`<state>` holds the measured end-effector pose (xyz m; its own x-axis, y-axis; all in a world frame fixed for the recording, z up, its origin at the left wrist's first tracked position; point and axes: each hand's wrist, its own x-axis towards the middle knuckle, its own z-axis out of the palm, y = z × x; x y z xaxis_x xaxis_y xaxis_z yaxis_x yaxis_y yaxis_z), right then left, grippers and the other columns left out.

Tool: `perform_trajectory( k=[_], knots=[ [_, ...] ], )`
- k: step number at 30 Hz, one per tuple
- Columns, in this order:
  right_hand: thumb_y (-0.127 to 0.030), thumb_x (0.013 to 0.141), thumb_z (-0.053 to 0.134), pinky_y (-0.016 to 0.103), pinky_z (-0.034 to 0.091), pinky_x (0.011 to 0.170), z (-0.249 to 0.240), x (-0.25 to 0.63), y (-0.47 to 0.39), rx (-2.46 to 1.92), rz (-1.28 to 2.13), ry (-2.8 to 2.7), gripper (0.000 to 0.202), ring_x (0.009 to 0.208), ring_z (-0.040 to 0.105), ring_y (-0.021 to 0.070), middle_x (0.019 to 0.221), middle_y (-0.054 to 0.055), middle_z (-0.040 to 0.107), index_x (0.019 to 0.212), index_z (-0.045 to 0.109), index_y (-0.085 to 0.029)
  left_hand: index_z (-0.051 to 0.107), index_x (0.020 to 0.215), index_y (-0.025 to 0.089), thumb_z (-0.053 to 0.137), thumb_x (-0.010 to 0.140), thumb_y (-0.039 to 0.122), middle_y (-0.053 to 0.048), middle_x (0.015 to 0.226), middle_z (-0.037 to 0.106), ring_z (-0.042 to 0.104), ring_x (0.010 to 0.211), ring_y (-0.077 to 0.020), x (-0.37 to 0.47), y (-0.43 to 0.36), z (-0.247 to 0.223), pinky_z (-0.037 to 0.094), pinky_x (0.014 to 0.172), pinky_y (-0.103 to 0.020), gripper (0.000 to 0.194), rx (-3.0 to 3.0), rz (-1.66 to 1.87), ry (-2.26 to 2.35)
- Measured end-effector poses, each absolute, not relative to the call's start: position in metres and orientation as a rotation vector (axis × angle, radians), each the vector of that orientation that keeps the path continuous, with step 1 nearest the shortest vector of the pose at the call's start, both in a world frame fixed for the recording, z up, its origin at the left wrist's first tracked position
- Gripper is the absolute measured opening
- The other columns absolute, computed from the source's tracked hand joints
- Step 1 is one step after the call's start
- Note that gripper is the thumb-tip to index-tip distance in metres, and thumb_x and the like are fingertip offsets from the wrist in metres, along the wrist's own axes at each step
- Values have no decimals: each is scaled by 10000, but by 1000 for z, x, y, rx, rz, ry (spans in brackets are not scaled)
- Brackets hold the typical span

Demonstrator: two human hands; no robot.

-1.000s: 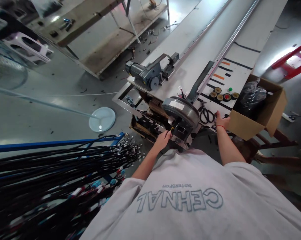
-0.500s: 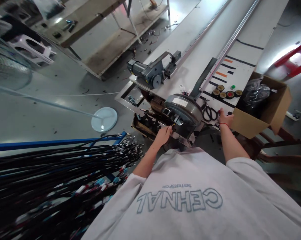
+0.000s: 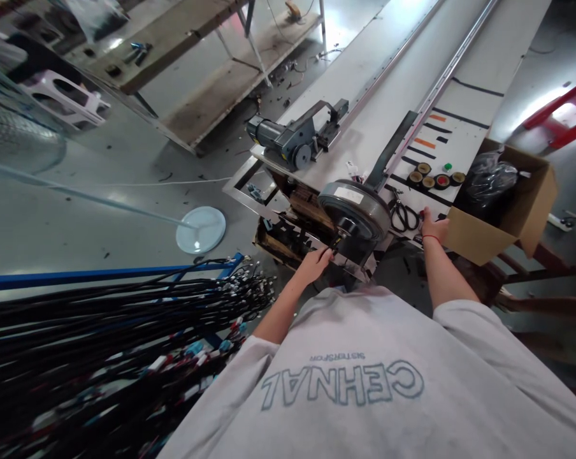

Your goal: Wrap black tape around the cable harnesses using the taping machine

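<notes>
A round grey machine wheel (image 3: 359, 204) with a white label stands at the near end of a long white bench (image 3: 412, 38). In front of it, my left hand (image 3: 316, 262) is closed around a thin dark piece, too small to name, that reaches toward the wheel's hub. My right hand (image 3: 432, 227) rests at the bench's near edge, beside black-handled scissors (image 3: 404, 217); its fingers are closed near a small dark red item I cannot make out. Several tape rolls (image 3: 428, 182) lie beyond the scissors.
A cardboard box (image 3: 482, 236) with a black plastic bag sits at the right. A motor unit (image 3: 288, 140) is mounted left of the wheel. Bundles of black cables (image 3: 125, 299) hang on a blue rack at the left. A red stool (image 3: 562, 115) stands far right.
The wheel's near face looks different at the hub, where bright metal parts showed before. My left hand has shifted slightly right and down. My right hand has stayed at the bench edge.
</notes>
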<state>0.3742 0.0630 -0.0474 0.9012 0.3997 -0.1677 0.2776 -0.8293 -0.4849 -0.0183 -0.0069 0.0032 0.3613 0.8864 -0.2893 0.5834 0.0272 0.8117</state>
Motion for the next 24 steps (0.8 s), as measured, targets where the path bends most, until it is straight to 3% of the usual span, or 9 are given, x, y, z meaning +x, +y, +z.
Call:
perform_trajectory(
  k=[6, 18, 24],
  knots=[
    [-690, 797, 573, 529, 465, 935, -54, 377, 62, -2597, 323, -527, 735, 1127, 585, 397, 1194, 277, 605, 1200, 504, -79, 559, 765, 184, 317, 941, 499, 6, 611, 538, 516, 623, -140, -47, -31, -6, 407, 621, -249, 435, 1600, 395, 1432],
    [-707, 784, 575, 491, 482, 942, -49, 373, 59, -2623, 340, -491, 684, 1127, 596, 367, 1194, 224, 624, 1197, 538, -162, 579, 762, 176, 473, 922, 430, -24, 693, 612, 570, 683, -165, 1, -5, -4, 399, 655, -259, 319, 1725, 450, 1496],
    [-684, 817, 548, 528, 471, 931, -49, 373, 61, -2635, 347, -518, 715, 1141, 573, 409, 1180, 291, 592, 1207, 500, -87, 617, 805, 168, 495, 902, 430, -45, 745, 653, 595, 718, -184, 5, -5, -10, 417, 682, -272, 306, 1714, 453, 1489]
  ],
)
